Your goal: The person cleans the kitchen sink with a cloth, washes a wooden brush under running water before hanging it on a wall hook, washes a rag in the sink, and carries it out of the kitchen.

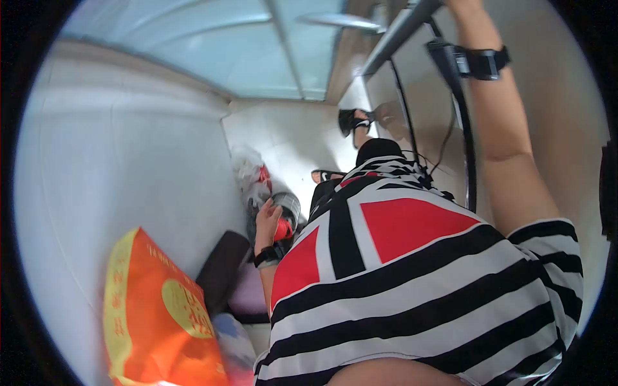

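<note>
My left hand [267, 220] is low beside my body, with a black band on the wrist. Its fingers look loosely stretched and touch or hover beside a grey mesh-like bin [287, 204]; which of the two I cannot tell. A red thing [283, 229] shows just by the palm, too small to name. White plastic bags [250, 168] with a red patch lie beyond the fingers. My right hand [462, 4] is raised at the top edge beside a grey bar [402, 35]. Its fingers are outside the frame, so its grip is hidden.
A large orange bag [161, 309] stands at the lower left beside a dark rolled thing [224, 267]. A white wall [122, 174] rises on the left. Ahead is a frosted glass door [212, 48]. Black metal legs [465, 141] and a hanging cable stand at the right.
</note>
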The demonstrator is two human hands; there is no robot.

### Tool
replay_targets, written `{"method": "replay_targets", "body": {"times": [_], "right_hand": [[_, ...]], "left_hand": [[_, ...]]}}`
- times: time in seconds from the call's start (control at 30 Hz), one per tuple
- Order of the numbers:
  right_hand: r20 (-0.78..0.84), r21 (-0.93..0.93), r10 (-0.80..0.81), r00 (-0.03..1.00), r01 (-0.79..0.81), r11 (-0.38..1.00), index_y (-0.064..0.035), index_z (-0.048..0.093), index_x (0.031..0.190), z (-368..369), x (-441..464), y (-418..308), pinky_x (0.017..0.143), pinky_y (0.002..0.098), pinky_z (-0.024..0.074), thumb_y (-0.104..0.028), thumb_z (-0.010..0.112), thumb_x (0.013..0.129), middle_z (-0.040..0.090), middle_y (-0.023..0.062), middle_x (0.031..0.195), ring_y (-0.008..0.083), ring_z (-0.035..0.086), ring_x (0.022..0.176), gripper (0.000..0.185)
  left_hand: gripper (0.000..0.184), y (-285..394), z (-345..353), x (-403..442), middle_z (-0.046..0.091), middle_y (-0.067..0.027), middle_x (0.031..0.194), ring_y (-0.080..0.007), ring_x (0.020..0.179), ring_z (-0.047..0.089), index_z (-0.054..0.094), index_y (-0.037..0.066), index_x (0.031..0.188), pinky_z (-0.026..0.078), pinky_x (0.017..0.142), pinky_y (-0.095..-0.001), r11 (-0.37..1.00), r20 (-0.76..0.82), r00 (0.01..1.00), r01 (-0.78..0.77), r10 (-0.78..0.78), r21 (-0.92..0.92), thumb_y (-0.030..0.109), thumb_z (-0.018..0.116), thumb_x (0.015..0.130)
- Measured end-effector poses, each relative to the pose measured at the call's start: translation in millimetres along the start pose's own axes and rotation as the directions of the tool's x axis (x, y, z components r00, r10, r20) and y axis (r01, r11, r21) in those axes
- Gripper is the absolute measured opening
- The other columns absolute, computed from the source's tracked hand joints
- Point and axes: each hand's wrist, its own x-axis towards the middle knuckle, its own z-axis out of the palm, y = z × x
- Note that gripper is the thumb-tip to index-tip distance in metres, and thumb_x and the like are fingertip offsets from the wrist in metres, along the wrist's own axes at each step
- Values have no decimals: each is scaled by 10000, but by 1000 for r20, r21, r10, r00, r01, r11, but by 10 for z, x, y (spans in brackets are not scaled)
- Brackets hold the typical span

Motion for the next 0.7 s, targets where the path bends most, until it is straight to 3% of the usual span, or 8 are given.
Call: {"method": "replay_targets", "body": {"times": [0.1,0.13,0.2,0.37,0.43,0.5,0.6,0.7], "right_hand": [[-153,-26,-119,981,117,993,-2,445,1287,173,-115,-60,936,333,447,-325,626,881,547,127,1201,204,520,1104,549],[15,87,-95,995,94,992,4,464,1267,-91,-121,-48,913,316,445,-328,626,884,565,121,1158,191,530,1071,532],[-206,-171,-88,974,53,984,29,496,1228,40,-154,33,856,287,439,-332,621,892,599,112,1070,169,549,985,509],[-153,-358,-111,982,50,932,57,451,1272,-49,-63,195,897,317,435,-323,614,893,571,157,1170,214,541,1054,561],[-163,-468,-217,962,118,876,62,391,1326,47,-140,292,945,349,416,-304,611,894,513,186,1254,255,502,1138,608],[-139,-347,-194,971,136,928,67,324,1369,86,-227,324,990,377,382,-287,619,887,449,206,1320,289,455,1198,667],[-238,-235,54,970,-111,966,83,253,1388,123,-229,262,1022,376,335,-287,652,863,422,239,1321,293,416,1226,756],[-226,-172,-7,974,-33,985,93,242,1383,439,-273,103,1013,363,325,-300,650,869,433,227,1297,280,411,1211,765]], "left_hand": [[554,-269,-129,-123,610,-179,1138,-212,1004,600,431,-57,1316,463,877,-303,995,-34,999,-4,0,-97,170,633,853],[550,-430,-152,-116,613,-189,1129,-208,1005,597,447,-66,1300,457,883,-303,999,-67,998,-24,21,-41,183,639,849],[544,-689,-160,-165,611,-195,1131,-211,1005,599,458,-67,1290,456,884,-301,999,-92,996,-6,3,-41,188,641,846],[525,-957,-112,-287,623,-200,1101,-216,961,625,498,-83,1242,475,838,-296,993,-113,990,72,-82,-96,195,656,825],[511,-1290,-128,-202,643,-191,1047,-206,917,636,509,-81,1230,485,808,-298,1000,-115,993,17,-20,-26,184,653,817],[506,-1321,-72,-205,653,-189,1016,-203,903,640,514,-73,1229,484,809,-298,995,-85,992,94,-95,-22,176,648,809],[504,-1197,-36,-139,653,-188,1022,-200,928,637,516,-68,1230,479,821,-297,995,-102,990,97,-100,-29,178,645,809],[507,-1168,-120,-30,652,-185,1043,-209,947,633,513,-58,1240,480,828,-301,996,-165,982,94,-92,5,187,656,821]]}}
